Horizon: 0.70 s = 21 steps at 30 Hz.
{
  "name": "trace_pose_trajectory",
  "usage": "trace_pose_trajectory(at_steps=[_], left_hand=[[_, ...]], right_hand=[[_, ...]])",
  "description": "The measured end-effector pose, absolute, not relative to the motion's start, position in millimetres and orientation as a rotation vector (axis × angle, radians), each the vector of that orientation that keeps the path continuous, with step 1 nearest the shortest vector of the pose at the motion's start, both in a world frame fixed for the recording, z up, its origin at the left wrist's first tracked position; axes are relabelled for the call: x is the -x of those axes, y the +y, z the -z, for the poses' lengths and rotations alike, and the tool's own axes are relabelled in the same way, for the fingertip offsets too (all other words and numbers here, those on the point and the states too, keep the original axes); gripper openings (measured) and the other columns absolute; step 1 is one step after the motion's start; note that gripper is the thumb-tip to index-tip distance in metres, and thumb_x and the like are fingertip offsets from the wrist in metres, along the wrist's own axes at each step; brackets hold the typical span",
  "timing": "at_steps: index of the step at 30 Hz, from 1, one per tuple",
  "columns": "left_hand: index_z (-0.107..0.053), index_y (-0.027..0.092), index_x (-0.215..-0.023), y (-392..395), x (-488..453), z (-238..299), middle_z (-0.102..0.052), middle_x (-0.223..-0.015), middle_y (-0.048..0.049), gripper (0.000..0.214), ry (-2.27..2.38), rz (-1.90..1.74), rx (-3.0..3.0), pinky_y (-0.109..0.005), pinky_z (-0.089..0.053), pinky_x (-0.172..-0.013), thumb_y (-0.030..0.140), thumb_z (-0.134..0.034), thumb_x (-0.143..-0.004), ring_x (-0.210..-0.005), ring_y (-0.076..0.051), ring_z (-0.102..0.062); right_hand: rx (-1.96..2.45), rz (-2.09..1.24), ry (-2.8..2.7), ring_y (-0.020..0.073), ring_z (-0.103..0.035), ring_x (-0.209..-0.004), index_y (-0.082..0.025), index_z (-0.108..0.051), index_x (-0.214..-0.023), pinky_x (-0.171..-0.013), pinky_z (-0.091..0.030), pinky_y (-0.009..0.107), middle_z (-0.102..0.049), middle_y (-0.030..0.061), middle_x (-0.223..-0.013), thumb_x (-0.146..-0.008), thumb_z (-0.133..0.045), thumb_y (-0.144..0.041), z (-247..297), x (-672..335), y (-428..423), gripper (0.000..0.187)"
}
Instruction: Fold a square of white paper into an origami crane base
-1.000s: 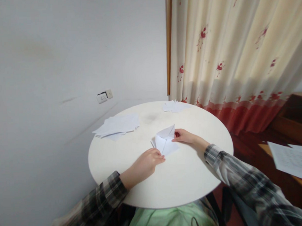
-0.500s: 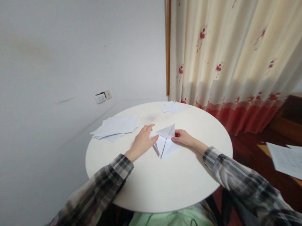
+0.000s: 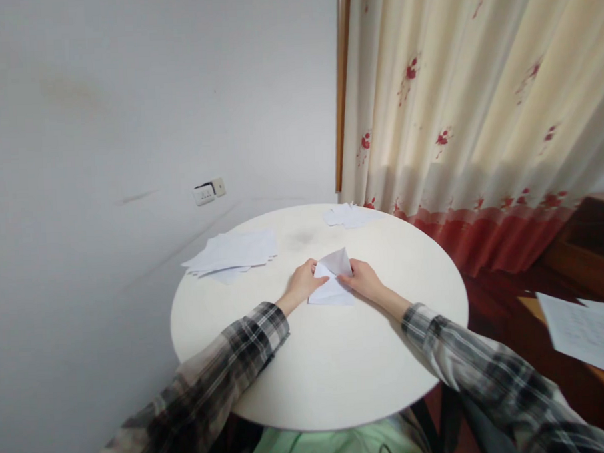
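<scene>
A folded sheet of white paper [image 3: 333, 290] rests on the round white table, its far part raised like a flap. My left hand [image 3: 303, 281] pinches its left edge, thumb on top and fingers curled behind. On the opposite edge, my right hand [image 3: 364, 278] grips in the same way, the thumb laid over the fold. The fingers behind the paper are partly hidden.
A stack of white paper [image 3: 233, 251] lies at the table's left, and smaller paper pieces [image 3: 350, 215] lie at its far edge. The table [image 3: 333, 365] stands by a wall with a socket [image 3: 204, 194]. To the right hang curtains [image 3: 442, 113]; written sheets [image 3: 584, 331] lie below.
My left hand has moved right and closed on the paper's left edge. The near pointed part now shows a straight lower edge. My right hand still holds the right side.
</scene>
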<state>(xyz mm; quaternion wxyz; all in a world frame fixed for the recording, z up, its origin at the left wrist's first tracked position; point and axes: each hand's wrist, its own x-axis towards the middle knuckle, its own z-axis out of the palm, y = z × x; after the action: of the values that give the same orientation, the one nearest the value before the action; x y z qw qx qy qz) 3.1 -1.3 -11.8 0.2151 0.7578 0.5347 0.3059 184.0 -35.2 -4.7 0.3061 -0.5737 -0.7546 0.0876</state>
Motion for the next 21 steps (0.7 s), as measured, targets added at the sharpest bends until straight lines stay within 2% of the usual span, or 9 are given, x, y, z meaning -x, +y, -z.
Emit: trace_pose_trajectory(at_steps=[4, 11, 14, 17, 21], left_hand=[[-0.053, 0.018, -0.089, -1.4, -2.1, 10.4, -0.062, -0.076, 0.0005, 0.033, 1.431, -0.837, -2.111, -0.022, -0.04, -0.057, 0.03, -0.068, -0.062, -0.068, -0.015, -0.057], [-0.053, 0.017, -0.087, -5.9, -4.0, 9.7, -0.061, -0.074, -0.0007, 0.025, 1.49, -0.804, -2.188, -0.022, -0.039, -0.056, 0.032, -0.062, -0.069, -0.067, -0.015, -0.057], [-0.052, 0.017, -0.087, -5.4, -3.8, 11.7, -0.061, -0.075, -0.0001, 0.02, 1.44, -0.812, -2.15, -0.023, -0.04, -0.058, 0.033, -0.055, -0.074, -0.068, -0.014, -0.056], [-0.05, 0.017, -0.094, -6.0, -3.0, 14.5, -0.062, -0.081, -0.0013, 0.028, 1.281, -0.834, -2.102, -0.024, -0.042, -0.061, 0.035, -0.056, -0.073, -0.071, -0.015, -0.058], [-0.046, 0.015, -0.101, -8.7, -3.5, 17.0, -0.061, -0.09, -0.0048, 0.042, 1.196, -0.824, -2.159, -0.027, -0.044, -0.068, 0.027, -0.064, -0.065, -0.08, -0.018, -0.058]], right_hand=[[1.557, -0.147, -1.95, 0.0154, -0.049, -0.065, -0.014, -0.057, -0.081, -0.058, -0.032, 0.025, -0.06, 0.007, -0.076, -0.074, -0.052, -0.03, 3.4, -183.8, -35.1, 0.018], [1.457, -0.016, -2.075, 0.0155, -0.05, -0.071, -0.016, -0.053, -0.083, -0.063, -0.033, 0.024, -0.058, 0.0046, -0.079, -0.074, -0.051, -0.026, 1.3, -184.4, -41.6, 0.013], [1.424, -0.045, -2.153, 0.0174, -0.051, -0.075, -0.016, -0.052, -0.088, -0.065, -0.034, 0.025, -0.058, 0.0067, -0.082, -0.073, -0.055, -0.033, 2.4, -183.9, -43.4, 0.023], [1.478, -0.131, -2.079, 0.0179, -0.052, -0.073, -0.015, -0.05, -0.096, -0.063, -0.035, 0.026, -0.059, 0.0081, -0.083, -0.075, -0.053, -0.04, 3.8, -185.8, -42.2, 0.032], [1.454, -0.193, -1.903, 0.0161, -0.052, -0.064, -0.017, -0.047, -0.097, -0.06, -0.037, 0.027, -0.057, 0.0032, -0.073, -0.079, -0.047, -0.039, 1.3, -191.1, -40.7, 0.028]])
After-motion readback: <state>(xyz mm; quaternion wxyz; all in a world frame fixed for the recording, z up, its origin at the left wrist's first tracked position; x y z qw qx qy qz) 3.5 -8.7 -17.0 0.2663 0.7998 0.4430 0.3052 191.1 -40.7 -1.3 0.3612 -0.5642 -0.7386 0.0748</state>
